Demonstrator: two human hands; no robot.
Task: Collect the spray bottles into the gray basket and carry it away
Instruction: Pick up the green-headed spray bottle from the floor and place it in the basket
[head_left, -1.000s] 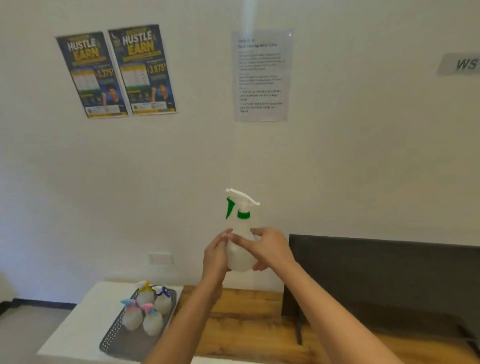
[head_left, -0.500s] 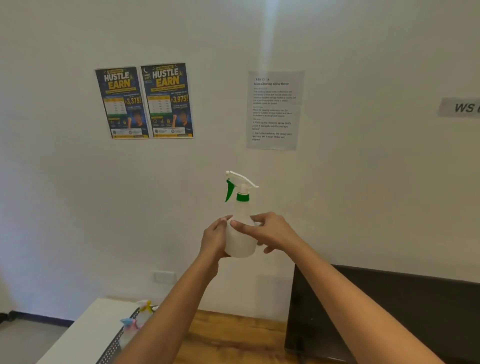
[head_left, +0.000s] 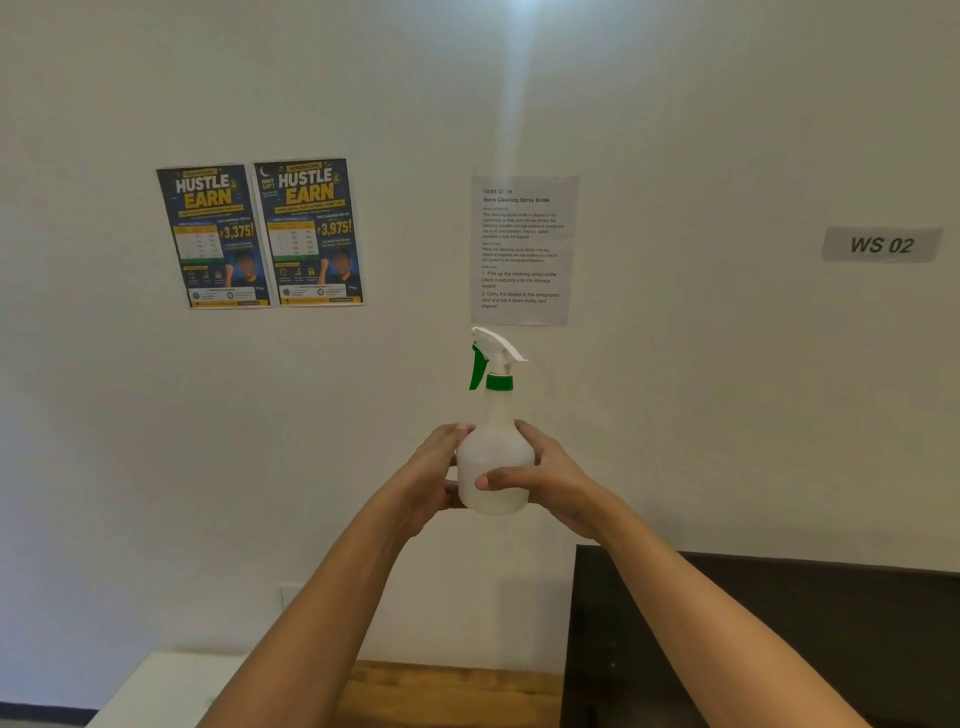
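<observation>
I hold a translucent white spray bottle (head_left: 493, 457) with a green trigger and collar upright in front of the wall, at chest height. My left hand (head_left: 434, 473) wraps its left side and my right hand (head_left: 550, 475) wraps its right side, thumb across the front. The nozzle points left. The gray basket and the other spray bottles are out of view below the frame.
A white wall carries two blue posters (head_left: 260, 234), a printed task sheet (head_left: 523, 249) and a "WS 02" label (head_left: 881, 244). A dark panel (head_left: 753, 639) stands at lower right. A white tabletop (head_left: 166, 686) and a wooden surface (head_left: 447, 691) show at the bottom.
The view has tilted upward, so the gray basket with its bottles has dropped out of sight. Both hands keep hold of the bottle, which stays upright at mid frame.
</observation>
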